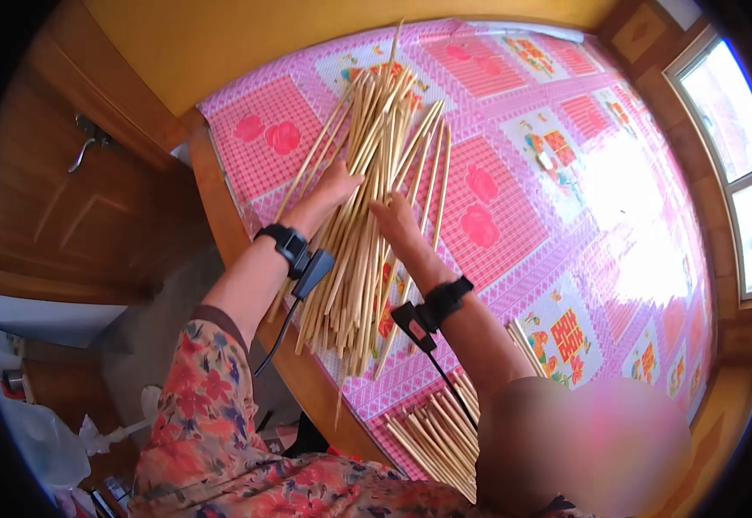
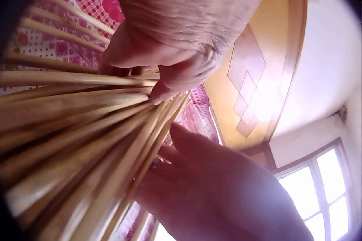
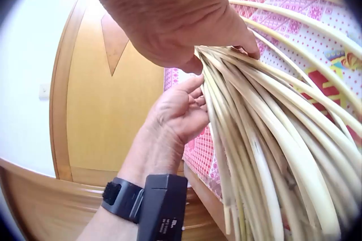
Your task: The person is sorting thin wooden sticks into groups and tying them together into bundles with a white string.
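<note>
A large bundle of long, pale stalks (image 1: pixel 341 285) lies across the table, gathered near its middle and fanned out toward both ends. My left hand (image 1: pixel 337 183) grips the bundle from its left side, thumb and fingers curled in at the stalks in the left wrist view. From the opposite side my right hand (image 1: pixel 398 220) holds it a little nearer to me, and the right wrist view shows those fingers bent over the stalks (image 3: pixel 266 122). Several stalks splay loose to either side of the hands. Parts of the fingers are hidden behind the bundle.
A pink patterned cloth (image 1: pixel 497 276) covers the table, whose wooden edge (image 1: pixel 307 384) runs along the near left. More cut stalks (image 1: pixel 432 440) lie by my right forearm. A wooden door (image 1: pixel 74 190) stands left and a bright window (image 1: pixel 726 129) right.
</note>
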`<action>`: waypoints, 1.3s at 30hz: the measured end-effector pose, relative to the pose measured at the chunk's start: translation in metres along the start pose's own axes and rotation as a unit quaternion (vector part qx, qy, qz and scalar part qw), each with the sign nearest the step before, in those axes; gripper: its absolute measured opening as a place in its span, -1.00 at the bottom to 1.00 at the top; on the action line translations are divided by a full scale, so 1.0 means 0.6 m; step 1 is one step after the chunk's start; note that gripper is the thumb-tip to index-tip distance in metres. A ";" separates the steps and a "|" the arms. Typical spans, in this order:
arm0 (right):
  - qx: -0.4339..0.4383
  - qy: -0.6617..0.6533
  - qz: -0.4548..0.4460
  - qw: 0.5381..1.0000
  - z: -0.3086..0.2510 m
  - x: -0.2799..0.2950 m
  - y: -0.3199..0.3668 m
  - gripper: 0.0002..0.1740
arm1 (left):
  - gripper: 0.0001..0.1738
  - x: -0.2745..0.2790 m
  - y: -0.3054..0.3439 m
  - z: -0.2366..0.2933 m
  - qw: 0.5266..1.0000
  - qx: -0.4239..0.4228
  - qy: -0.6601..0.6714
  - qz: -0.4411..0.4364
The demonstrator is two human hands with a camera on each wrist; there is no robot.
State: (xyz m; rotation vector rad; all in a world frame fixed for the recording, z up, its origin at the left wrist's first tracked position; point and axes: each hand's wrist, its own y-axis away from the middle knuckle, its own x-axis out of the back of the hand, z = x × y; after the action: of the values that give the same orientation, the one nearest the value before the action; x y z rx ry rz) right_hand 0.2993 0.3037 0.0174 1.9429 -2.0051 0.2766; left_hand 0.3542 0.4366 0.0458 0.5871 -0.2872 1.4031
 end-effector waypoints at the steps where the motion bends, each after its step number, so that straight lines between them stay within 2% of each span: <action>1: 0.018 0.053 0.016 0.998 0.008 0.010 0.007 -0.56 | -0.54 0.007 0.000 -0.005 0.998 0.020 -0.064 0.017; 2: 0.025 0.051 0.017 0.998 0.016 0.023 0.011 -0.56 | -0.50 0.005 -0.014 -0.041 0.996 -0.045 -0.068 0.028; 4: -0.021 -0.010 -0.037 0.999 0.040 0.061 0.026 -0.50 | -0.54 0.023 -0.002 -0.053 0.985 -0.097 -0.142 0.033; 5: 0.023 0.039 0.018 0.999 0.050 0.080 0.048 -0.48 | -0.54 0.028 0.009 -0.060 0.984 -0.100 -0.143 0.034; 6: 0.066 0.088 0.073 0.991 0.054 0.100 0.075 -0.46 | -0.56 0.034 0.021 -0.070 0.957 -0.181 -0.163 0.157; 7: 0.052 0.099 0.107 0.988 0.068 0.118 0.094 -0.45 | -0.57 0.043 0.030 -0.082 0.909 -0.256 -0.179 0.276; 8: 0.037 0.110 0.141 0.983 0.083 0.133 0.112 -0.44 | -0.57 0.059 0.032 -0.101 0.909 -0.258 -0.179 0.275; 9: -0.076 0.043 0.063 0.994 0.071 0.153 0.135 -0.45 | -0.57 0.077 0.031 -0.123 0.957 -0.123 -0.173 0.199; 10: -0.186 -0.024 -0.016 0.982 0.055 0.169 0.156 -0.46 | -0.56 0.087 0.031 -0.133 0.980 0.016 -0.163 0.116; 11: -0.196 -0.052 -0.015 0.979 0.063 0.166 0.174 -0.47 | -0.56 0.089 0.034 -0.142 0.980 0.012 -0.162 0.118; 13: -0.233 -0.118 -0.030 0.965 0.059 0.146 0.192 -0.50 | -0.53 0.084 0.060 -0.146 0.990 0.080 -0.115 0.032; 14: -0.228 -0.103 -0.074 0.965 0.075 0.131 0.190 -0.49 | -0.53 0.077 0.071 -0.139 0.990 0.078 -0.117 0.029; 16: -0.183 -0.076 -0.092 0.976 0.101 0.080 0.174 -0.46 | -0.45 0.060 0.104 -0.076 0.990 0.118 -0.040 -0.065; 17: -0.156 -0.052 -0.094 0.982 0.089 0.059 0.165 -0.48 | -0.45 0.044 0.106 -0.074 0.991 0.114 -0.044 -0.062; 18: -0.129 -0.028 -0.097 0.987 0.070 0.041 0.154 -0.49 | -0.37 0.026 0.106 -0.078 0.996 0.050 -0.058 -0.054; 19: -0.111 -0.072 -0.079 0.988 0.010 0.040 0.152 -0.54 | -0.27 0.011 0.100 -0.082 0.996 -0.014 -0.071 -0.048; 20: -0.107 -0.130 -0.080 0.982 0.051 -0.001 0.124 -0.59 | -0.27 -0.002 0.091 -0.085 0.996 -0.017 -0.074 -0.046; 23: -0.059 -0.094 -0.060 0.992 0.057 -0.071 0.051 -0.70 | -0.01 -0.019 0.066 -0.061 0.995 -0.008 -0.101 -0.012; 24: -0.105 -0.214 -0.107 0.965 0.042 -0.079 0.023 -0.71 | -0.01 -0.017 0.042 -0.076 0.995 -0.010 -0.101 -0.012; 25: -0.149 -0.331 -0.151 0.920 0.031 -0.083 -0.001 -0.72 | -0.02 -0.013 0.002 -0.100 0.997 -0.022 -0.070 -0.013; 26: -0.145 -0.331 -0.146 0.921 0.017 -0.080 -0.019 -0.72 | -0.02 -0.011 -0.036 -0.107 0.998 -0.038 -0.038 -0.013; 28: -0.082 -0.416 -0.225 0.877 -0.010 -0.076 -0.052 -0.72 | -0.02 0.031 -0.049 -0.026 0.996 -0.080 -0.006 -0.029; 30: -0.058 -0.464 -0.180 0.865 -0.005 -0.107 -0.093 -0.71 | -0.02 0.065 -0.069 0.024 0.991 -0.057 -0.092 -0.074; 31: -0.038 -0.508 -0.143 0.849 0.005 -0.124 -0.108 -0.70 | -0.02 0.067 -0.097 -0.001 0.991 -0.061 -0.089 -0.082; 32: -0.038 -0.506 -0.134 0.851 0.021 -0.140 -0.123 -0.70 | -0.01 0.068 -0.133 -0.045 0.981 -0.064 -0.176 -0.053; 33: -0.019 -0.427 -0.140 0.893 0.040 -0.148 -0.138 -0.68 | 0.00 0.063 -0.159 -0.067 0.963 -0.071 -0.260 -0.024; 34: -0.002 -0.343 -0.144 0.928 0.047 -0.136 -0.142 -0.65 | 0.03 0.060 -0.154 -0.057 0.951 -0.075 -0.300 -0.005; 35: -0.007 -0.339 -0.132 0.931 0.059 -0.122 -0.136 -0.65 | 0.05 0.059 -0.146 -0.048 0.938 -0.080 -0.338 0.015; 36: 0.048 -0.161 -0.086 0.982 0.050 -0.099 -0.111 -0.63 | 0.05 0.060 -0.145 -0.047 0.939 -0.087 -0.332 0.003; 37: 0.096 0.026 -0.040 0.994 0.040 -0.074 -0.083 -0.61 | 0.08 0.063 -0.147 -0.051 0.937 -0.085 -0.340 0.008; 38: 0.086 0.033 -0.028 0.995 0.033 -0.041 -0.055 -0.61 | 0.10 0.065 -0.152 -0.051 0.934 -0.085 -0.348 0.015; 39: 0.046 -0.021 -0.095 0.994 0.027 0.000 -0.020 -0.59 | 0.10 0.065 -0.157 -0.047 0.934 -0.095 -0.344 0.003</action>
State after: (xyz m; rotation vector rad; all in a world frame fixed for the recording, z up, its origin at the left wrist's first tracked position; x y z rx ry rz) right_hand 0.3093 0.2968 0.0011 2.1977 -1.8447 0.2870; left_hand 0.4483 0.4792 0.0223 0.9033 -0.9746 1.1146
